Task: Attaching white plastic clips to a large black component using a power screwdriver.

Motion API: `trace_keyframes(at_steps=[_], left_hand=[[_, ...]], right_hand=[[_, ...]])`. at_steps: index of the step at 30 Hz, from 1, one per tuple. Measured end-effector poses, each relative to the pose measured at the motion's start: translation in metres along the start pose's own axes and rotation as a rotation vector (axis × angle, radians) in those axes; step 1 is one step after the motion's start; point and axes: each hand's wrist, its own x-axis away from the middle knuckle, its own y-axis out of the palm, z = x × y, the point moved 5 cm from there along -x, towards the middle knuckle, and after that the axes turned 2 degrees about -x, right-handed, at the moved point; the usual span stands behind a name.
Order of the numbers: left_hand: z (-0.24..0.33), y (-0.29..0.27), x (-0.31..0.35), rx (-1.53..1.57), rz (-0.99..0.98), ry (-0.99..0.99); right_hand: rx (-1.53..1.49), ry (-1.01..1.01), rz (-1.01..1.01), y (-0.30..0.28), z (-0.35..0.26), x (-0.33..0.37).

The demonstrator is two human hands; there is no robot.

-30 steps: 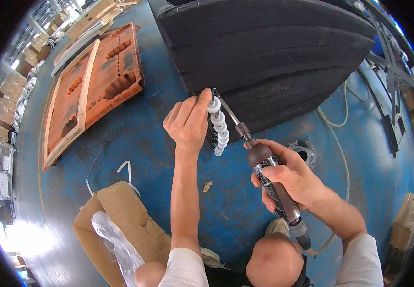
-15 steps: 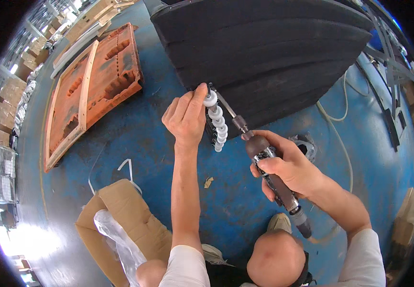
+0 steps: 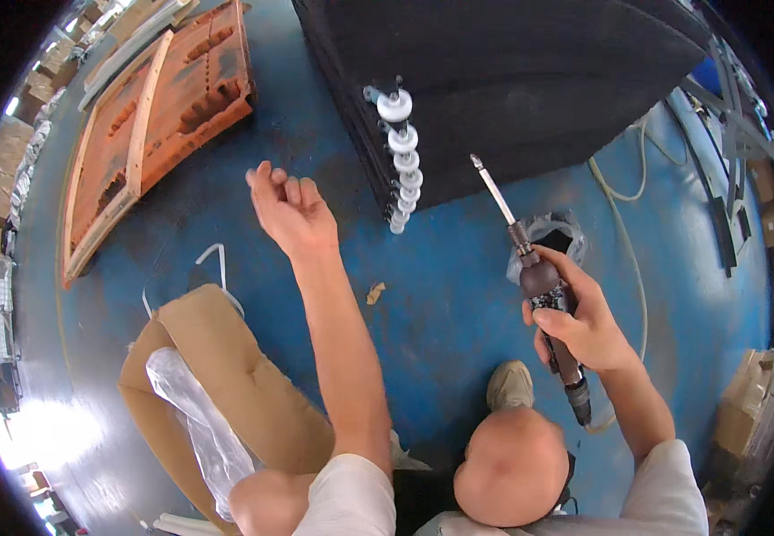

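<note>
My right hand (image 3: 579, 322) grips a dark power screwdriver (image 3: 543, 284), its long bit pointing up and left toward the black fabric-covered panel (image 3: 494, 80). The bit tip stands apart from the row of white wheels (image 3: 407, 162) fixed along the panel's left edge. The topmost white wheel (image 3: 395, 105) has dark hardware beside it. Left of the wheels, my left hand (image 3: 296, 214) is off the panel, its fingers loosely curled and slightly apart. Nothing shows in that hand.
An open cardboard box (image 3: 226, 348) holding clear plastic wrap (image 3: 195, 406) stands at lower left. Farther left lies an orange panel with a wooden frame (image 3: 150, 116). A plastic bag (image 3: 570, 234) and a pale hose (image 3: 633, 259) lie on the blue floor to the right.
My left hand has let go of the top wheel and moved left. The screwdriver has swung right, away from the wheels. The panel appears higher in view.
</note>
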Motion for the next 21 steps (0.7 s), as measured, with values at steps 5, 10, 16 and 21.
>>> trace_keyframes(at_steps=[5, 10, 16, 21], left_hand=[[-0.089, -0.048, 0.048, 0.042, -0.186, -0.685], [-0.055, -0.055, 0.019, 0.126, 0.222, -0.381], [-0.030, -0.025, 0.050, 0.018, -0.138, -0.345], [-0.014, -0.002, 0.066, -0.225, -0.518, -0.434]], right_hand=[[-0.079, 0.086, -0.024, 0.007, 0.022, 0.008], [-0.003, 0.035, -0.096, 0.021, 0.015, 0.009], [0.064, 0.042, -0.142, 0.031, 0.004, 0.010], [0.136, -0.044, -0.189, 0.040, 0.000, 0.009]])
